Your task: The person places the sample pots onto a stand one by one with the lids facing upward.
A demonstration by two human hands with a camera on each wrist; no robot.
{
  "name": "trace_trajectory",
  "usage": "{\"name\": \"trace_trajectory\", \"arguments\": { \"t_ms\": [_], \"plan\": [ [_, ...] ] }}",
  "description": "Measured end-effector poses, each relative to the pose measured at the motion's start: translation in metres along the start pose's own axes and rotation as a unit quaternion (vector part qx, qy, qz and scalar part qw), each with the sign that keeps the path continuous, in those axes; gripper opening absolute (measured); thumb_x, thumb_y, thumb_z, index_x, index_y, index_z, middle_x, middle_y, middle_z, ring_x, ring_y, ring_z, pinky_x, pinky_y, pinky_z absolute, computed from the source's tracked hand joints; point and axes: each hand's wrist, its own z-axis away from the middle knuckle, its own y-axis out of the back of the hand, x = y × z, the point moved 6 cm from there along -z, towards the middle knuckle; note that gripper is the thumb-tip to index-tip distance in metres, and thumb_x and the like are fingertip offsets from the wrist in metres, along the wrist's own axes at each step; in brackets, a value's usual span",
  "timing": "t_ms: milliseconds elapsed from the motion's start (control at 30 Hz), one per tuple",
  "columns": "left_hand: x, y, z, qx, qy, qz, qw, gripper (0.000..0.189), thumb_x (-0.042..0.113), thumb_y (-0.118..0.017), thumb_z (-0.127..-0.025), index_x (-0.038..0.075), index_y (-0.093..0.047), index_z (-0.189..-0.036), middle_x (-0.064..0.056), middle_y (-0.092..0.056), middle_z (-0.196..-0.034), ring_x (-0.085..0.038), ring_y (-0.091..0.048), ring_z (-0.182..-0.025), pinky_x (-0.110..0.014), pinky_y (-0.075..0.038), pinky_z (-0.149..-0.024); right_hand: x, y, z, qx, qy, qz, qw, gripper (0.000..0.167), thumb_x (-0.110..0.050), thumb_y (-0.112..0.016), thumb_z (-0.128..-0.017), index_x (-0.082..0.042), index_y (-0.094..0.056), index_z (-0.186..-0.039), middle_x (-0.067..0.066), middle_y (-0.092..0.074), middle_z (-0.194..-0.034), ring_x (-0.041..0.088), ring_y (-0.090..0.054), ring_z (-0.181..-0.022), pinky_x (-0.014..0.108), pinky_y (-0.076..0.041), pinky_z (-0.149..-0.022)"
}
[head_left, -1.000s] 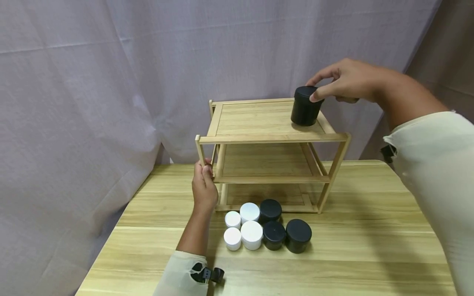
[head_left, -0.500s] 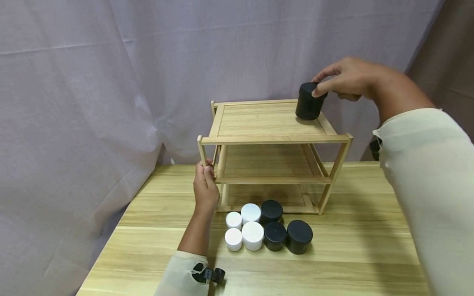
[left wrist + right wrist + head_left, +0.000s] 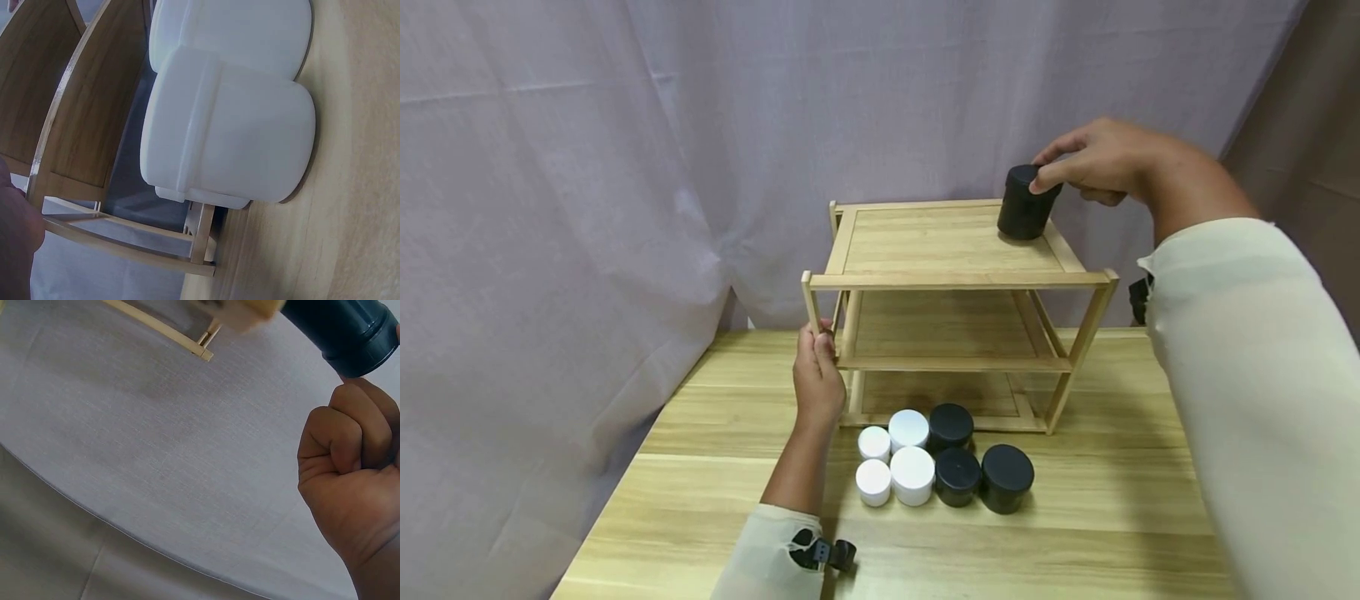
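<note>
Head view: the right hand (image 3: 1108, 162) pinches a black jar (image 3: 1024, 210) by its lid (image 3: 1020, 173) near the rack's (image 3: 917, 242) far right corner; the step looks like placement, and release would call for a level base. The left hand (image 3: 817, 379) grips the near left post (image 3: 812, 304). Left wrist view: smooth, rounded white jars (image 3: 256, 134) on the grained tabletop (image 3: 362, 187). Right wrist view: the jar's glossy, collared cylinder.

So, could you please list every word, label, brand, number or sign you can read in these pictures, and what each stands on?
No text can be read in any view.
Held black jar and wooden rack: no lettering shows.
White jars and other black jars: none readable.
Black device at the left sleeve: tiny pale marks, too small to read.
</note>
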Motion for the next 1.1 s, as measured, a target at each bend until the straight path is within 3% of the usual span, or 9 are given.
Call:
{"name": "trace_trajectory", "arguments": {
  "t_ms": [400,1100],
  "plan": [
    [0.0043,-0.0009,0.0015,0.004,0.005,0.001,1.0000,0.026,0.009,-0.042,-0.117,-0.005,-0.059,-0.129,-0.025,-0.057,-0.093,-0.019,-0.054,-0.082,-0.025,-0.048,-0.076,-0.0041,-0.0007,-0.0023,-0.017,-0.009,-0.009,0.9998,0.081,-0.039,-0.067,-0.103,-0.010,-0.035,-0.171,-0.009,-0.037,-0.052,0.008,-0.031,-0.048,0.028,-0.032,-0.051],
    [0.0023,-0.0044,0.0008,0.000,0.011,0.009,0.9999,0.027,0.011,-0.042,-0.117,-0.007,-0.058,-0.130,-0.023,-0.056,-0.093,-0.021,-0.055,-0.085,-0.025,-0.050,-0.077,0.0029,-0.0027,-0.0031,-0.040,-0.010,-0.026,0.9988,0.087,-0.038,-0.067,-0.105,-0.010,-0.023,-0.174,-0.010,-0.037,-0.054,0.008,-0.031,-0.048,0.028,-0.032,-0.051]
  ]
}}
